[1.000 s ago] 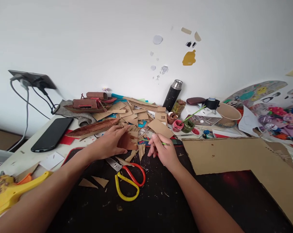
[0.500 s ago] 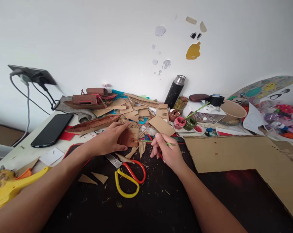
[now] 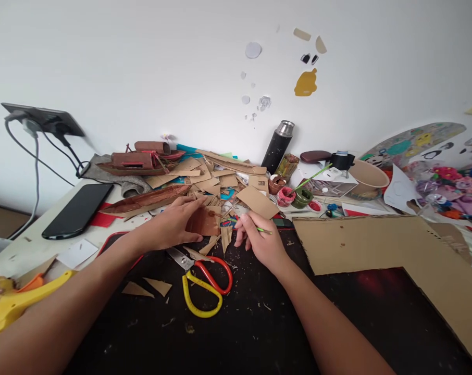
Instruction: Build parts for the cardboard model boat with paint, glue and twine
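A: Entries at the left of the frame?

B: Lower left, one yellow plastic tool, smooth, cut by the edge. Upper left, one flat dark panel with cords plugged in. Below that, one glossy black phone, rectangular with rounded corners.

A: Left of centre?

B: One brown model boat with an arched cover; nearer, one long, pointed hull, reddish-brown inside, with a raw cardboard side.

A: And the left hand?

B: Left of the middle, fingers and thumb set wide, holding the painted cardboard piece by its left side. That piece lies at the centre of the frame: curved, coated in brown paint, bare tan toward its upper right.

A: Below it?

B: Steel-bladed scissors, one loop handle yellow, one red, on a black mat.

A: Right of centre?

B: The right hand, fingers closed narrowly around a slim green brush. Its tip points left at the painted face; contact is too small to tell. Beyond stand a cylindrical black flask, tilted, with a metal cap, and a round pot of red paint.

A: Far right?

B: One flat, angular sheet of brown corrugated cardboard.
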Demonstrator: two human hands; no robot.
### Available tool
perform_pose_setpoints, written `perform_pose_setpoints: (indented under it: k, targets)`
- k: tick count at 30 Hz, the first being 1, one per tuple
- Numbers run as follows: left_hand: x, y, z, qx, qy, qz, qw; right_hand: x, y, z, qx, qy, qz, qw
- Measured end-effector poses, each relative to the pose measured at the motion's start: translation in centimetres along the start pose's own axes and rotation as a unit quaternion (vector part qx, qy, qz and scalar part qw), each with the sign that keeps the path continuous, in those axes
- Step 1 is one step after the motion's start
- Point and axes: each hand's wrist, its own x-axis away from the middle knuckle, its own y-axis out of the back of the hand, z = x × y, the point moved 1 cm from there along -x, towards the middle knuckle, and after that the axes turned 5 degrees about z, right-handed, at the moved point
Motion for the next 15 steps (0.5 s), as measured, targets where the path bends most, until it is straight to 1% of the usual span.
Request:
perform_pose_setpoints:
  k: [3,6,8,12,15]
  targets:
    - [0.03,0.01,-0.05,0.013,-0.001,-0.007,1.000,0.24,0.25,0.14,-0.001,-0.005,0.010,1.000]
    - [-0.04,-0.02,-0.04,0.028,-0.015,-0.013,0.999,0.38,0.55,-0.08,-0.020,-0.022,-0.007,1.000]
    - [-0.10,-0.03,0.00,0.030,-0.018,-0.014,0.999,0.30,0.46,-0.28,-0.012,-0.014,-0.019,1.000]
    - [-0.09,0.05,-0.04,0.015,-0.012,-0.015,1.000,0.22,0.27,-0.25,0.019,-0.004,0.019,1.000]
    - [0.05,0.20,-0.34,-0.032,-0.007,0.007,0.999,0.33,0.66,0.01,-0.013,-0.027,0.021,0.999]
